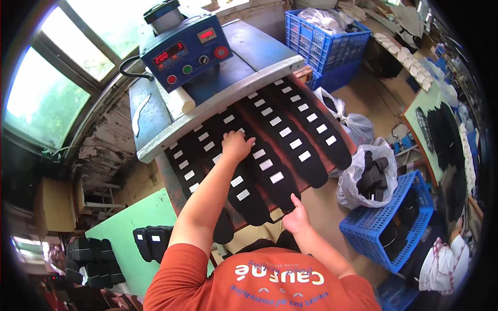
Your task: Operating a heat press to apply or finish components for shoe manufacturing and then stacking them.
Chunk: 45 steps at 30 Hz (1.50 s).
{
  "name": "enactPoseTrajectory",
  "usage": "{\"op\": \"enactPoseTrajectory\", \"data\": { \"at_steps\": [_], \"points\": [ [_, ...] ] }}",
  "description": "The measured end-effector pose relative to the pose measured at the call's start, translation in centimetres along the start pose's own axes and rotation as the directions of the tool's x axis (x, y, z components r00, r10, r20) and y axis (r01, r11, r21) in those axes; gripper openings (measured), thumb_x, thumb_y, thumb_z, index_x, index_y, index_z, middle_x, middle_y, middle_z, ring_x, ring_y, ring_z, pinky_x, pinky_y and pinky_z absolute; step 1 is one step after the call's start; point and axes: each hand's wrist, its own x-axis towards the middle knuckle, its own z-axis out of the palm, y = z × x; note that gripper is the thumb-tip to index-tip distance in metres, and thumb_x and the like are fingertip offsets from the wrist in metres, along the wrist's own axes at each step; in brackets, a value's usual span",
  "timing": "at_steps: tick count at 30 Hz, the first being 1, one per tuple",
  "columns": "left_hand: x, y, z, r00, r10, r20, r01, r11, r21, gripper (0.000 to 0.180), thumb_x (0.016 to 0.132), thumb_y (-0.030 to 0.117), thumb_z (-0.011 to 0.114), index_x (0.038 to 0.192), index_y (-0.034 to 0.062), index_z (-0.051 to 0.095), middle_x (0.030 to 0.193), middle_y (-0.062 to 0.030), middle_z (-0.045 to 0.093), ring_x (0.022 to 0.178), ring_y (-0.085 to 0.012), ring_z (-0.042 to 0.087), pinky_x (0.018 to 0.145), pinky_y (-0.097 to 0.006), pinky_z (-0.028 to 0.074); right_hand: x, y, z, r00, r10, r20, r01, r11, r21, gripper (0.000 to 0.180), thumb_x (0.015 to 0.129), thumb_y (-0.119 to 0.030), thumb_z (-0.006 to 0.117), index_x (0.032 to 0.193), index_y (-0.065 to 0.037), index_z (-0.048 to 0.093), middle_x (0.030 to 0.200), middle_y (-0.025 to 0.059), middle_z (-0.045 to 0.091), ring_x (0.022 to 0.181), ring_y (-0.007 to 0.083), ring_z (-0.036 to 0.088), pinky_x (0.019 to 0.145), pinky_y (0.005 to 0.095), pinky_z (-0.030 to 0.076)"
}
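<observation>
Several rows of overlapping black fabric pieces (262,189), each with a small white label, lie on the reddish-brown plate (340,129) of a press. My left hand (237,145) rests on a middle row, its fingertips beside a white label and its thumb spread to the right. At the near end of that row, my right hand (296,218) grips the rounded end of a black piece, thumb at its edge; its other fingers are partly hidden. Above the far ends of the rows sits the press's thick metal plate (228,90).
A blue control box (187,52) with lit red displays tops the press. To the right stand a clear bag of black items (367,179), a tilted blue crate (386,223) and stacked blue crates (324,52). On the left, a green table (116,225) bears black bundles (96,259).
</observation>
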Motion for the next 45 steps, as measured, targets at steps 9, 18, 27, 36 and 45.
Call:
{"op": "enactPoseTrajectory", "data": {
  "at_steps": [9, 18, 27, 36, 45],
  "points": [
    [-6.9, 8.1, -0.4, 0.649, 0.594, 0.475, -0.305, 0.775, -0.554, 0.054, 0.064, 0.018, 0.076, 0.109, -0.0034, 0.055, 0.097, -0.019, 0.064, 0.09, -0.0273, 0.063, 0.078, -0.034, 0.05, -1.9, 0.0, -3.8, 0.978, -0.023, 0.206, 0.007, 0.997, 0.079, 0.04, 0.089, -0.017, 0.052, 0.125, -0.003, 0.044, 0.124, 0.0106, 0.052, 0.113, 0.0225, 0.05, 0.102, 0.0381, 0.033],
    [-11.5, 7.1, -3.4, 0.65, 0.623, 0.435, -0.017, 0.584, -0.811, 0.037, 0.077, 0.01, 0.065, 0.11, 0.0006, 0.052, 0.094, -0.0142, 0.062, 0.09, -0.0248, 0.061, 0.079, -0.034, 0.047, -8.8, -4.4, -0.7, 0.868, -0.274, 0.414, 0.496, 0.503, -0.708, 0.046, 0.077, -0.004, 0.069, 0.118, 0.0, 0.048, 0.112, 0.0132, 0.057, 0.104, 0.0173, 0.054, 0.092, 0.0353, 0.044],
    [2.9, -11.6, -1.7, 0.755, -0.618, -0.219, 0.606, 0.785, -0.125, 0.061, 0.075, 0.024, 0.067, 0.118, -0.0088, 0.039, 0.117, -0.0253, 0.049, 0.111, -0.0424, 0.045, 0.093, -0.047, 0.04, -3.5, 3.4, 3.6, 0.66, -0.135, 0.739, 0.663, -0.359, -0.657, 0.044, 0.064, -0.018, 0.077, 0.101, -0.003, 0.057, 0.124, 0.0188, 0.039, 0.113, 0.0377, 0.037, 0.097, 0.0449, 0.033],
    [-0.9, -11.8, -2.7, 0.818, -0.566, -0.102, 0.474, 0.764, -0.437, 0.038, 0.073, 0.012, 0.069, 0.102, -0.0084, 0.054, 0.094, -0.0217, 0.062, 0.087, -0.0326, 0.061, 0.079, -0.038, 0.05, -3.0, 4.1, 1.2, 0.672, -0.164, 0.722, 0.626, -0.395, -0.672, 0.066, 0.064, -0.017, 0.077, 0.117, -0.004, 0.04, 0.114, 0.0167, 0.045, 0.109, 0.0352, 0.042, 0.093, 0.0431, 0.036],
    [-8.3, -10.8, -4.0, 0.803, -0.152, 0.576, 0.553, -0.172, -0.815, 0.018, 0.087, 0.004, 0.05, 0.103, -0.0002, 0.056, 0.096, -0.0104, 0.062, 0.087, -0.0228, 0.062, 0.076, -0.038, 0.052, -3.1, 3.6, 1.8, 0.724, -0.12, 0.679, 0.64, -0.252, -0.726, 0.055, 0.058, -0.014, 0.081, 0.102, -0.004, 0.05, 0.124, 0.0211, 0.038, 0.115, 0.0375, 0.04, 0.096, 0.0444, 0.036]
  ]
}}
